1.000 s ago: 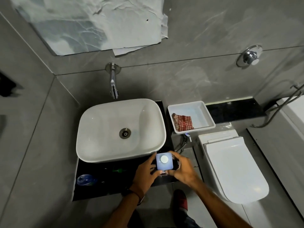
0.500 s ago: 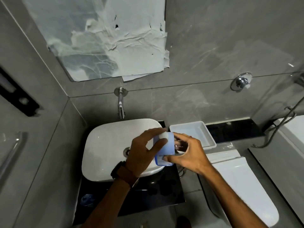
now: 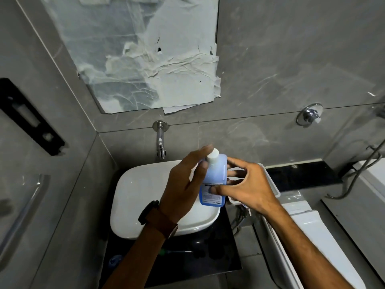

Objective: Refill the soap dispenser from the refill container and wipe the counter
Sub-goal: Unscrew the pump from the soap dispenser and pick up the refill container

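I hold a translucent blue refill bottle [image 3: 215, 174] upright above the right edge of the white basin [image 3: 141, 195]. It has a white screw cap [image 3: 213, 155] and a printed label low on its front. My right hand [image 3: 250, 188] grips the bottle's body, with the thumb on the label and the fingers behind. My left hand [image 3: 181, 188] reaches in from the left and pinches the cap between thumb and forefinger. A small blue object [image 3: 114, 260] lies on the black counter [image 3: 208, 263] at the lower left, partly hidden by my left forearm.
A wall tap [image 3: 160, 140] hangs over the basin. A white tray [image 3: 270, 184] sits behind my right hand, its contents hidden. A white toilet [image 3: 312, 247] stands on the right. A thin green-tipped item [image 3: 164, 251] lies on the counter.
The bottle came up from the counter's front edge to above the basin. My left hand shifted from the bottle's side to its cap. The camera tilted up.
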`<state>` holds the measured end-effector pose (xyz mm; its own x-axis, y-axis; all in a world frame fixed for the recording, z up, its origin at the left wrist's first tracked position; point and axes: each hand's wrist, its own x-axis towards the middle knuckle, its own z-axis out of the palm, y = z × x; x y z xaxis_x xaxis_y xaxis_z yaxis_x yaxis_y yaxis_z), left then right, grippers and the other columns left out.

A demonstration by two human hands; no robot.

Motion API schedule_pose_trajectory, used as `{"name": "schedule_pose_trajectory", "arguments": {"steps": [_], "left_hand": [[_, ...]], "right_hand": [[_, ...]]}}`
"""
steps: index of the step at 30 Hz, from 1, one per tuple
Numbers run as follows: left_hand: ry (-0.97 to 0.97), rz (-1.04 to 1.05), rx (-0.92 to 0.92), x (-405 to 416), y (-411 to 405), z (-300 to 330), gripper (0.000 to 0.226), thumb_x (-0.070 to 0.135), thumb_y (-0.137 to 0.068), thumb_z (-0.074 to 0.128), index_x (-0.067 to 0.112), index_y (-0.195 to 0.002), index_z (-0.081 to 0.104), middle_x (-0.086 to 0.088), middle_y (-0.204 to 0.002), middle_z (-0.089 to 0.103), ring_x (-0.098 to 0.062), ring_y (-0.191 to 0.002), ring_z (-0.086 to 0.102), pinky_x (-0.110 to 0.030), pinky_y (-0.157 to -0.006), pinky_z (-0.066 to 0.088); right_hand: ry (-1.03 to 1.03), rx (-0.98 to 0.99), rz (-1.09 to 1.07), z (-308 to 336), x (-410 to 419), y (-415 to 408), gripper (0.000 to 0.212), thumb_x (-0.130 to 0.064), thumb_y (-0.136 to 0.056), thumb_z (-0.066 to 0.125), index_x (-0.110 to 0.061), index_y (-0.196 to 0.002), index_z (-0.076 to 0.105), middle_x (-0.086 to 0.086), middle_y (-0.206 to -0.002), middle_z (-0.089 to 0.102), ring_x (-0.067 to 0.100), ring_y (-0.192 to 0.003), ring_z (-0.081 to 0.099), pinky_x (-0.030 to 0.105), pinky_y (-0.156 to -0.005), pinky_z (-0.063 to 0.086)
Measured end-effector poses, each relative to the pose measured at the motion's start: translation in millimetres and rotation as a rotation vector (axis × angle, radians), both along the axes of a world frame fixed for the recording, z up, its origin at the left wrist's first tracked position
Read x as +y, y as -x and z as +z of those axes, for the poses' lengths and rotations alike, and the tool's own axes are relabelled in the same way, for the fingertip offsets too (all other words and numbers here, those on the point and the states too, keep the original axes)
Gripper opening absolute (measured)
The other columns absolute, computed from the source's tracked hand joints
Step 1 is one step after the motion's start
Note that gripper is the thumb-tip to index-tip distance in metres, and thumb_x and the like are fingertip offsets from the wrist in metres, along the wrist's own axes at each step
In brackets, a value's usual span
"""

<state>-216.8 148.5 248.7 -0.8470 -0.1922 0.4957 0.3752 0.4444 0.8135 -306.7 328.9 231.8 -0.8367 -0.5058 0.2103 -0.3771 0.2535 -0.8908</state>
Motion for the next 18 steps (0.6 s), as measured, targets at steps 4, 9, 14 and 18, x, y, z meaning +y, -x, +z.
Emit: {"name": "schedule_pose_trajectory", "arguments": {"steps": [4,9,14,18], "left_hand": [[0.035,0.099,0.072,-8.6,7.4,10.2,0.032,0.018,-0.09,0.073,0.024,-0.119,0.063,0.002,-0.119,0.067,-0.02,-0.112,0.065,-0.043,-0.096,0.055],[0.061,0.085,0.053,-1.6,15.6,22.1,0.047,0.033,-0.082,0.081,0.017,-0.123,0.063,0.002,-0.119,0.067,-0.012,-0.11,0.064,-0.035,-0.096,0.054],[0.029,0.035,-0.007,-6.9,6.0,15.7,0.047,0.039,-0.096,0.053,0.022,-0.14,0.056,0.014,-0.136,0.062,-0.003,-0.124,0.06,-0.023,-0.102,0.05],[0.04,0.1,-0.019,-17.5,4.4,13.2,0.041,0.042,-0.093,0.061,0.029,-0.132,0.06,0.019,-0.13,0.064,-0.001,-0.122,0.062,-0.029,-0.102,0.053]], "right_hand": [[-0.007,0.019,0.021,10.4,-4.9,-1.2,0.074,-0.034,-0.054,0.099,-0.047,-0.121,0.07,-0.019,-0.11,0.078,0.005,-0.096,0.076,0.026,-0.075,0.065],[-0.032,0.031,0.068,11.6,-12.4,-1.3,0.075,-0.029,-0.061,0.099,-0.037,-0.13,0.068,-0.011,-0.113,0.078,0.012,-0.099,0.077,0.022,-0.068,0.063],[-0.025,0.021,0.06,11.0,-15.5,1.6,0.078,-0.028,-0.059,0.099,-0.036,-0.13,0.069,-0.011,-0.112,0.079,0.01,-0.097,0.077,0.029,-0.072,0.066],[-0.038,0.021,0.048,6.2,-15.5,4.5,0.079,-0.031,-0.056,0.099,-0.042,-0.128,0.068,-0.014,-0.112,0.078,0.007,-0.099,0.076,0.035,-0.078,0.067]]}}
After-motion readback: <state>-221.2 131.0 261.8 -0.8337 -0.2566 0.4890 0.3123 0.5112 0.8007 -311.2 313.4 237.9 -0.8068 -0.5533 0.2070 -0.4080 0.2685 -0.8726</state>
